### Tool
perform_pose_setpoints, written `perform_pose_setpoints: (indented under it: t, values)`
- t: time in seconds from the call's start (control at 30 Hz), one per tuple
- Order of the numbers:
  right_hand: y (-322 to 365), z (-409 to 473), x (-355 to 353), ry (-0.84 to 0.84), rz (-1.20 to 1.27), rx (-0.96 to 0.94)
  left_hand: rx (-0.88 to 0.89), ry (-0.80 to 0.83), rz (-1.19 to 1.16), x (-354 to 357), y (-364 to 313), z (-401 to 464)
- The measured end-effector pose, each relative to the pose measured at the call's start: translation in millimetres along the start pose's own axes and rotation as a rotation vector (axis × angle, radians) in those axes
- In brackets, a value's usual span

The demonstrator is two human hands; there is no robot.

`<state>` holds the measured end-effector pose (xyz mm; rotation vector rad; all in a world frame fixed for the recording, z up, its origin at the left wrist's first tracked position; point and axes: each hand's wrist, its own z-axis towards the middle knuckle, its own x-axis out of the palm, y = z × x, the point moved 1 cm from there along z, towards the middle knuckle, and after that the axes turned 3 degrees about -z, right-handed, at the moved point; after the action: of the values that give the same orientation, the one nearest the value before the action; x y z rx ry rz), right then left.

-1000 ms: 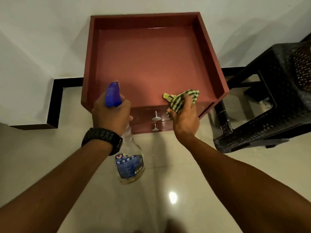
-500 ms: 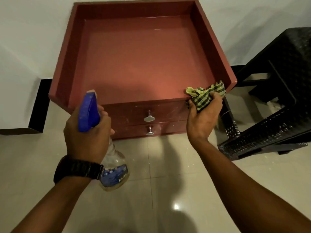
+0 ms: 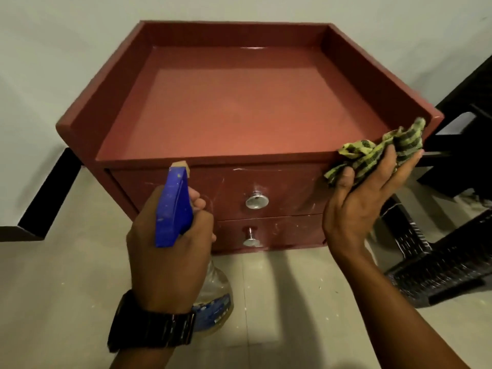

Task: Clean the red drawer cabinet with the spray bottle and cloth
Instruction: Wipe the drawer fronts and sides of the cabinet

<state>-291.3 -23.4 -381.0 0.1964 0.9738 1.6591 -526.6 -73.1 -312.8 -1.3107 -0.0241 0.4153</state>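
The red drawer cabinet [image 3: 239,107] stands on the floor against the white wall, with a rimmed tray-like top and two front drawers with silver knobs. My left hand [image 3: 167,251] grips the spray bottle [image 3: 174,206] by its blue head, nozzle pointing at the cabinet's front edge; the clear body hangs below my wrist. My right hand [image 3: 359,206] holds a bunched green checked cloth [image 3: 378,153] at the cabinet's front right corner, thumb pinning it against the fingers.
A black woven plastic stool [image 3: 439,262] stands just right of the cabinet. A black skirting strip [image 3: 45,198] runs along the wall at left. Pale floor tiles [image 3: 279,302] lie in front of the cabinet.
The view has come closer and lower to the cabinet. My left hand has brought the spray bottle up in front of the top drawer. My right hand keeps the cloth at the right corner.
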Motion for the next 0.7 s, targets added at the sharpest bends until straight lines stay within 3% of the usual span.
perform_pose_setpoints:
  t: [0.2, 0.53, 0.7]
  values:
    - [19.6, -41.0, 29.0, -0.009, 0.067, -0.031, -0.052, -0.024, -0.094, 8.4, 32.5, -10.2]
    - [58.6, -70.4, 57.7, 0.164, 0.082, -0.254, -0.076, -0.07, -0.009, -29.0, 59.7, -19.6]
    - [62.5, -76.5, 61.6, 0.16, 0.057, -0.274, -0.063, -0.097, 0.009, -41.7, 69.5, -11.8]
